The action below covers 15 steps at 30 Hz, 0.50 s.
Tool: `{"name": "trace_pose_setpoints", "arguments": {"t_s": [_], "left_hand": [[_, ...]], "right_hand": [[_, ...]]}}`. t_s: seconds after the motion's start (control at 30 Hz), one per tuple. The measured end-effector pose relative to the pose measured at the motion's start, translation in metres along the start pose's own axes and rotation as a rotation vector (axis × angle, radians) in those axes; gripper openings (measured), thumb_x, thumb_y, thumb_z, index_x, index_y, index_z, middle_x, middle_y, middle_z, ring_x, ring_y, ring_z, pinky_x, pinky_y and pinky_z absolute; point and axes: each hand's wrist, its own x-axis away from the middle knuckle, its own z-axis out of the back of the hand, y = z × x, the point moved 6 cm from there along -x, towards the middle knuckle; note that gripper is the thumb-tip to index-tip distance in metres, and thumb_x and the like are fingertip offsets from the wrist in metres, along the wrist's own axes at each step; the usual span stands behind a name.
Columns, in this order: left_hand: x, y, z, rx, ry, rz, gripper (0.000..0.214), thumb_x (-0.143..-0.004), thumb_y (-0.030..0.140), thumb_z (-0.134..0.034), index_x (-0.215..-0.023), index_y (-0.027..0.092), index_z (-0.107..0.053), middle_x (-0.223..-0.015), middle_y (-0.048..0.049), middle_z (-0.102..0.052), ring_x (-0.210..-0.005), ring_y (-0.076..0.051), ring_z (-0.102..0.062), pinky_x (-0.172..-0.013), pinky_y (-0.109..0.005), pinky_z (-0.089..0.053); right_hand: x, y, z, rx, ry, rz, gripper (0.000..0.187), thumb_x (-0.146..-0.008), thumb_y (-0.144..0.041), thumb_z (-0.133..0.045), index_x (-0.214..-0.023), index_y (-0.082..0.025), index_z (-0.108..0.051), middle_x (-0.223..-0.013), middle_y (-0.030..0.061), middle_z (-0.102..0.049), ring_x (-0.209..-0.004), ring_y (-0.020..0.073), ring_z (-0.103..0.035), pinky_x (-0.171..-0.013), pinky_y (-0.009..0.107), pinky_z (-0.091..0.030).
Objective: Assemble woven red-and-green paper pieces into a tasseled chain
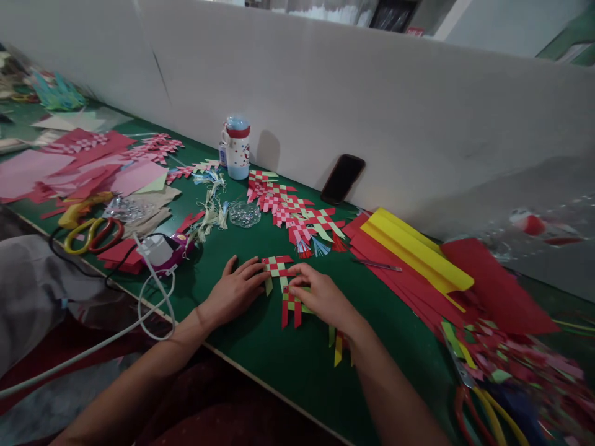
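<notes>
A woven red and pale-green paper fish (277, 266) lies flat on the green table. My left hand (239, 286) rests at its left end, fingers stretched out and touching its edge. Just below lies a second woven paper fish (292, 302), partly covered by my right hand (318, 296). The thumb and index finger of that hand are bent and apart, with the thumb tip on the lower fish and the index near the upper one's right end. Under my right wrist shows a yellow and red woven piece (338, 350), mostly hidden.
Behind my hands lie several finished woven fish (292, 210). A bottle (238, 148) and a phone (343, 178) stand by the partition. Scissors lie left (90, 235) and right (465, 378). A white cable (153, 310) crosses the near edge; red paper (395, 279) lies right.
</notes>
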Motion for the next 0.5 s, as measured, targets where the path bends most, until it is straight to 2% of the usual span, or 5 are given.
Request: {"name": "trace_pose_setpoints", "arguments": {"t_s": [0.13, 0.27, 0.5], "left_hand": [[0.000, -0.001, -0.001, 0.007, 0.028, -0.010, 0.036, -0.096, 0.026, -0.043, -0.131, 0.029, -0.051, -0.138, -0.0046, -0.055, -0.137, -0.023, -0.039, -0.114, -0.053, -0.012], [0.000, 0.000, 0.000, 0.009, 0.053, -0.011, 0.034, -0.095, 0.026, -0.046, -0.129, 0.028, -0.053, -0.136, -0.0057, -0.056, -0.136, -0.024, -0.041, -0.115, -0.053, -0.012], [0.000, 0.001, 0.002, 0.024, 0.063, -0.011, 0.034, -0.096, 0.026, -0.046, -0.130, 0.028, -0.053, -0.135, -0.0065, -0.057, -0.135, -0.024, -0.042, -0.115, -0.052, -0.013]], "right_hand": [[-0.019, -0.011, -0.012, 0.171, -0.012, 0.078, 0.025, -0.085, -0.016, -0.053, -0.108, -0.023, -0.057, -0.097, 0.0016, -0.070, -0.090, 0.0159, -0.067, -0.074, 0.025, -0.047], [-0.028, -0.013, -0.021, 0.359, 0.031, 0.118, 0.021, -0.088, -0.016, -0.052, -0.108, -0.021, -0.056, -0.101, 0.0045, -0.069, -0.093, 0.0182, -0.066, -0.076, 0.027, -0.047], [-0.033, -0.007, -0.032, 0.418, 0.103, 0.178, 0.020, -0.088, -0.012, -0.051, -0.105, -0.018, -0.058, -0.108, 0.0089, -0.065, -0.103, 0.0210, -0.060, -0.091, 0.034, -0.045]]}}
